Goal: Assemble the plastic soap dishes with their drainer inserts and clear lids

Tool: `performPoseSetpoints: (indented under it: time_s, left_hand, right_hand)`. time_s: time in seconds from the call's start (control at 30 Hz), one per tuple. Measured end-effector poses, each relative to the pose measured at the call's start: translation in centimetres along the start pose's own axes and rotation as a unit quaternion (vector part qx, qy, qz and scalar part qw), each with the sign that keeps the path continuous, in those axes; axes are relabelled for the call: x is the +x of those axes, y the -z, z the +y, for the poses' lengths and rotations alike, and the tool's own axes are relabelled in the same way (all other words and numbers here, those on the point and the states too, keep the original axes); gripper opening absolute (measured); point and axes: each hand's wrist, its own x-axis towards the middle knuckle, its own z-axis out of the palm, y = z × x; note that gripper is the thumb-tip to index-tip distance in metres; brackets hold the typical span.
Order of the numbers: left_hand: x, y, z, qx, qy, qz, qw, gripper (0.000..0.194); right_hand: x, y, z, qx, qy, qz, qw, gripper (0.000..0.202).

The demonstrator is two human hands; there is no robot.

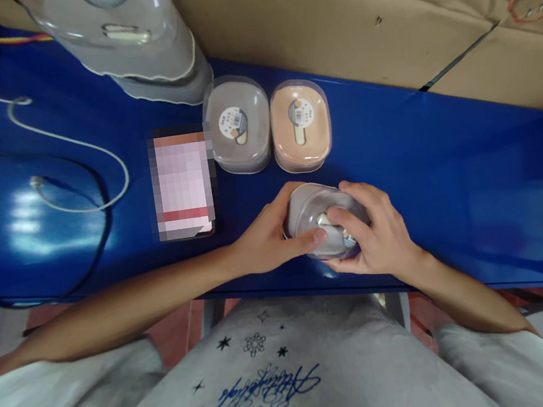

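Note:
A small grey storage container with a clear lid (307, 210) is held tilted between both hands, over the front edge of the blue table. My left hand (276, 233) wraps its left side, with the thumb lying across the lid. On the right side, my right hand (379, 229) grips it, thumb pressed on top near a pale tab and a label partly covered by the fingers. Just beyond stand a grey container (239, 120) and a peach container (301, 128), both with clear lids and round stickers.
Larger grey lidded containers (150, 59) are stacked at the back left. A tablet-like device with a blurred screen (182, 182) lies on the blue table (439, 173), left of the hands. White and black cables (107, 152) cross the left end. Cardboard boxes (327, 20) line the back.

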Motion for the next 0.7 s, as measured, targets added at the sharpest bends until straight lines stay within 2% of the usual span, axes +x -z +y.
performPoseSetpoints:
  time_s: [0.2, 0.33, 0.47, 0.57, 0.63, 0.7]
  left_hand:
    - [-0.3, -0.3, -0.4, -0.016, 0.001, 0.002, 1.0, 0.068]
    - [-0.4, -0.7, -0.5, -0.024, 0.012, 0.018, 0.999, 0.069]
    - [-0.1, -0.9, -0.3, -0.064, 0.099, 0.043, 0.992, 0.061]
    - [0.3, -0.9, -0.3, -0.15, 0.192, 0.028, 0.97, 0.065]
    - [0.5, -0.9, -0.4, -0.188, 0.22, 0.016, 0.957, 0.066]
    - [0.6, -0.9, -0.4, -0.199, 0.217, 0.016, 0.956, 0.065]
  right_hand:
    - [0.5, 0.7, -1.2, 0.069, -0.095, -0.035, 0.992, 0.105]
    - [0.7, 0.6, -1.5, 0.042, -0.087, -0.038, 0.995, 0.109]
    - [0.9, 0.8, -1.3, 0.06, -0.116, -0.058, 0.99, 0.11]
    - [1.0, 1.1, -1.2, 0.079, -0.139, -0.077, 0.984, 0.106]
    - [1.0, 1.2, -1.0, 0.074, -0.137, -0.073, 0.985, 0.105]
    - [1.0, 1.3, -0.9, 0.066, -0.125, -0.068, 0.988, 0.107]
